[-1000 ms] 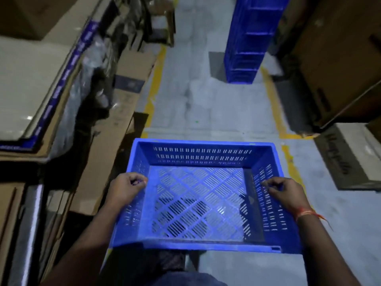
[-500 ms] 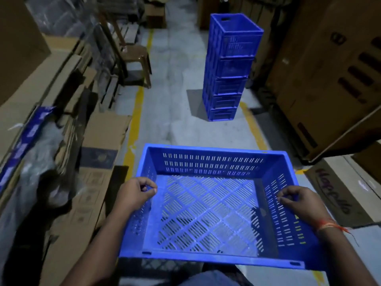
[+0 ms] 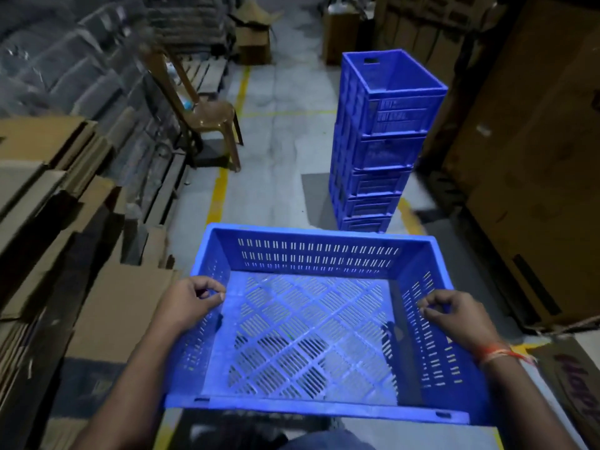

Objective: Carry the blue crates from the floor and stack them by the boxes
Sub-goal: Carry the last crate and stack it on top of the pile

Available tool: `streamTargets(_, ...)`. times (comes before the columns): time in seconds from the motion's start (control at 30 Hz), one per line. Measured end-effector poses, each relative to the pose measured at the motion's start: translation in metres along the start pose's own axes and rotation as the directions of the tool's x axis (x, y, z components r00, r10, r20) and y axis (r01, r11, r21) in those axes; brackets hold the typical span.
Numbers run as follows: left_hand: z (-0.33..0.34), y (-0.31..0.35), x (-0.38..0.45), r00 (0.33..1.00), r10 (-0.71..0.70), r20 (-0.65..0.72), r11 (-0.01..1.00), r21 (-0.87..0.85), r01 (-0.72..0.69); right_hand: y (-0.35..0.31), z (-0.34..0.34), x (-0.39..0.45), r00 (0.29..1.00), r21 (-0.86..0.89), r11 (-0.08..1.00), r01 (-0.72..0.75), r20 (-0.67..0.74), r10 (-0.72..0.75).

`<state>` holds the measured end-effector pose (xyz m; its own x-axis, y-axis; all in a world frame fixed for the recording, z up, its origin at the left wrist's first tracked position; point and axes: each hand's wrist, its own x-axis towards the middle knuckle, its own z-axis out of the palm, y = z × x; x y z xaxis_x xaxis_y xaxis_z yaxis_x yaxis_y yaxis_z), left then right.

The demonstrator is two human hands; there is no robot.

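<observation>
I carry an empty blue crate (image 3: 311, 332) with slotted walls and a lattice floor, level in front of my waist. My left hand (image 3: 188, 303) grips its left rim, fingers curled over the edge. On the right rim, my right hand (image 3: 454, 316) holds on the same way, an orange thread around the wrist. Ahead and slightly right, a tall stack of blue crates (image 3: 380, 141) stands on the grey floor beside large brown boxes (image 3: 532, 157). The stack's top crate is empty.
A brown plastic chair (image 3: 207, 118) stands left of the aisle. Flattened cardboard (image 3: 107, 306) and wrapped bundles line the left side. Yellow floor lines (image 3: 217, 193) edge the aisle. More cardboard boxes (image 3: 256, 37) sit at the far end.
The view has lifted and moved forward along the aisle. The crate stack now shows whole and closer. Both hands keep the same hold on the crate.
</observation>
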<state>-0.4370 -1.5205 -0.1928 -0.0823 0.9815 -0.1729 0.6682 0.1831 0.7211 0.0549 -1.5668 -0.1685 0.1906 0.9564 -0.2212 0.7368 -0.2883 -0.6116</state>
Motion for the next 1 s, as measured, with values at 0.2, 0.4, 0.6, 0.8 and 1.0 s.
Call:
streamTargets(0.2,-0.031,-0.003,0.125,0.998,-0.022,-0.056,0.999,-0.033,0.02,-0.062,0.009,0.144,0.999,0.046,0.998,0.033,0.016,-0.034)
streamTargets(0.4,-0.068,-0.013,0.289,1.0,0.005,0.028,0.996,-0.087,-0.003,-0.128,0.046,0.273,1.0,0.096,0.995,0.017,-0.013,-0.016)
streamTargets(0.6,-0.13,0.001,0.444,0.996,0.077,0.053,0.994,-0.078,-0.073,-0.202,0.07,0.386,0.999,0.131,0.991,-0.003,-0.037,0.008)
streamTargets(0.8,-0.17,0.012,0.591,0.992,0.118,0.047,0.992,0.038,-0.12,-0.248,0.099,0.504,0.997,0.172,0.985,-0.017,-0.074,0.03)
streamTargets(1.0,-0.177,0.016,0.75,0.993,0.098,0.064,0.994,0.051,-0.102,-0.285,0.13,0.646,0.994,0.216,0.975,-0.057,-0.084,0.077)
